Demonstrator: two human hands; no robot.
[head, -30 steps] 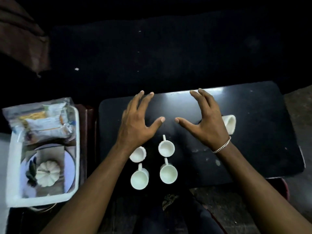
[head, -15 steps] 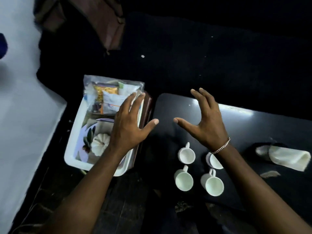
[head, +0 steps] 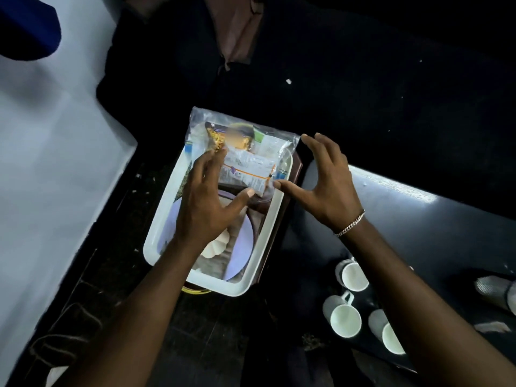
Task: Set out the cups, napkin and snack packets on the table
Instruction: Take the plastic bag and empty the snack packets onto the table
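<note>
A clear plastic bag of snack packets [head: 251, 160] lies across the far end of a white tray [head: 223, 289]. My left hand [head: 206, 208] is spread over the bag's near left part, fingertips on the plastic and thumb at its lower edge. My right hand [head: 332, 188] is held open at the bag's right side, thumb tip touching its edge and fingers by its far corner. Three white cups [head: 344, 319] stand on the black table [head: 418, 233] at the lower right. A rolled pale napkin [head: 497, 294] lies at the right edge.
Inside the tray, a pale plate [head: 243, 241] and a small white pumpkin-shaped piece [head: 217, 244] lie under my left wrist. The tray rests on a dark stand beside the table. A white surface [head: 55, 177] fills the left side. Dark floor lies beyond.
The view has swung left from the cups to the tray. Both hands moved left and down onto the snack bag, which they only hovered near before.
</note>
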